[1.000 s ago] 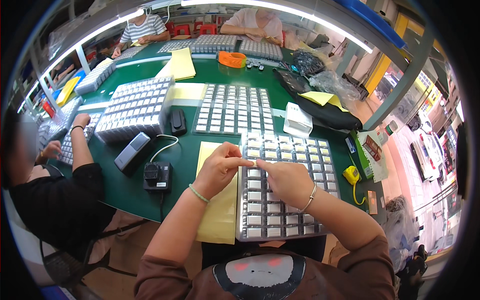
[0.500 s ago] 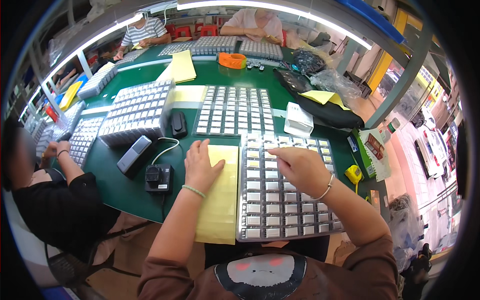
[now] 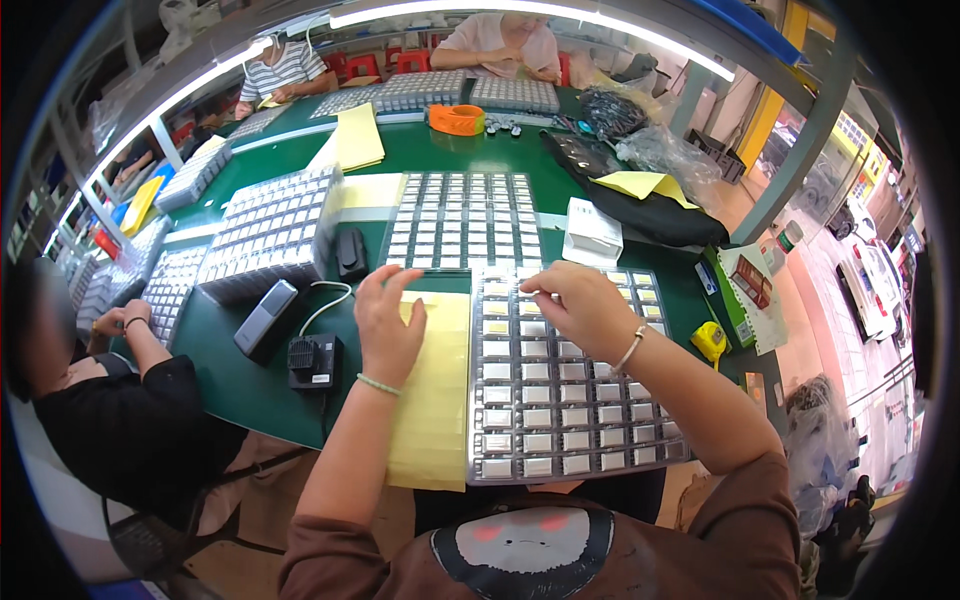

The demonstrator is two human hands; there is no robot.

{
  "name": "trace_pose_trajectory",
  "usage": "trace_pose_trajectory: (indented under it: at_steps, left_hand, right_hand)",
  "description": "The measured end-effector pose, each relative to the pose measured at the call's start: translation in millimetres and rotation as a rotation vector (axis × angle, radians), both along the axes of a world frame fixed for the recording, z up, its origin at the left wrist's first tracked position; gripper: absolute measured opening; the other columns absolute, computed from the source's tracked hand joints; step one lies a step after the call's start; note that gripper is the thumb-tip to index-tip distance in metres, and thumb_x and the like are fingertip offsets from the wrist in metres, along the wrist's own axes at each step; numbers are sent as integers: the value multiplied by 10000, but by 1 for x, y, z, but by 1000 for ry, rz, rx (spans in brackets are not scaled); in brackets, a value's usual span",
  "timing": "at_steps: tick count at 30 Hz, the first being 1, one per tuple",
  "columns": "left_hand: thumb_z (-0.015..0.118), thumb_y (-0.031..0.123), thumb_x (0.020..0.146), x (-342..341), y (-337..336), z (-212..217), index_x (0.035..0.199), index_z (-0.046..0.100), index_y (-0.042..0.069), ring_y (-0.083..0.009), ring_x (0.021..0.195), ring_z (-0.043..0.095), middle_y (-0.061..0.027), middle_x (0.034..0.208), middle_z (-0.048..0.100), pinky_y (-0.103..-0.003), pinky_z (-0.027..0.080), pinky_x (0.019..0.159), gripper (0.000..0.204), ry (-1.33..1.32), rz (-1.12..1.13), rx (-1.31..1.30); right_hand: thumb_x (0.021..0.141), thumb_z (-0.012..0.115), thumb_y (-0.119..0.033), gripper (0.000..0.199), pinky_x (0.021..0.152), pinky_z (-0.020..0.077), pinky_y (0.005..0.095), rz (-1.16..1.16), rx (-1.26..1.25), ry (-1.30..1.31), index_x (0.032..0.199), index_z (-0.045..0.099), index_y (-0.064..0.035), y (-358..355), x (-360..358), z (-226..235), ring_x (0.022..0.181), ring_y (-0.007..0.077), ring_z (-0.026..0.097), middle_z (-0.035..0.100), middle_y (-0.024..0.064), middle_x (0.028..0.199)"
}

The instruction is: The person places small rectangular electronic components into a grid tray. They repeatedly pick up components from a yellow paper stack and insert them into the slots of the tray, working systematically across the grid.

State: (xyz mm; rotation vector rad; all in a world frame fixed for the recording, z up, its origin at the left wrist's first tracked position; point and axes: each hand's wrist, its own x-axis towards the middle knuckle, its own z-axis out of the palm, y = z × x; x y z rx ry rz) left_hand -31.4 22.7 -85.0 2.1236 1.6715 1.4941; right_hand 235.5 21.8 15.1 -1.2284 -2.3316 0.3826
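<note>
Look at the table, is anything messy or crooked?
Nothing looks spilled or broken. The grey tray under the right hand pokes past the table's near edge, as does the yellow sheet under the left hand.

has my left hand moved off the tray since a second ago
Yes. The left hand was at the upper left corner of the compartment tray, close to the right hand. It has slid to the person's left and now lies flat on the yellow sheet.

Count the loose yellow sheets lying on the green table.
4: one under the left hand at, one mid-table, one farther back, one crumpled on the black bag. More may be hidden.
</note>
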Motion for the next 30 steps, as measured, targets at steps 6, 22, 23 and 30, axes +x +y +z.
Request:
trace_pose_trajectory:
  at_steps: [6,22,23,30]
  left_hand:
    - [630,102,895,24,-11,16,1196,702,106,-343,1309,445,-137,1371,531,-441,340,1112,309,191,-378,88]
    - [777,187,819,-18,14,-23,1133,619,13,-259,953,619,-109,1081,617,-353,509,834,392,16,193,-411]
    - [780,173,817,-21,15,-23,1129,621,0,-224,901,638,-104,1058,624,-326,524,795,391,-18,180,-444]
    - [654,59,944,-23,9,0,1071,655,5,-62,880,626,-24,981,686,-211,495,784,138,-739,-319,-300]
  right_hand:
    - [909,598,-78,192,781,526,359,40,-138,58,1027,732,-7,17,-10,-21,845,284,671,703,163,936]
    - [911,658,-56,159,654,488,240,-118,-71,462,1047,714,5,-15,43,39,720,103,583,696,68,911]
    - [909,653,-61,168,657,490,254,-113,-94,458,1051,712,6,-14,40,36,730,119,595,691,82,912]
    - [894,652,-61,164,673,499,310,54,-79,322,1035,701,7,-8,6,20,723,191,603,660,100,885]
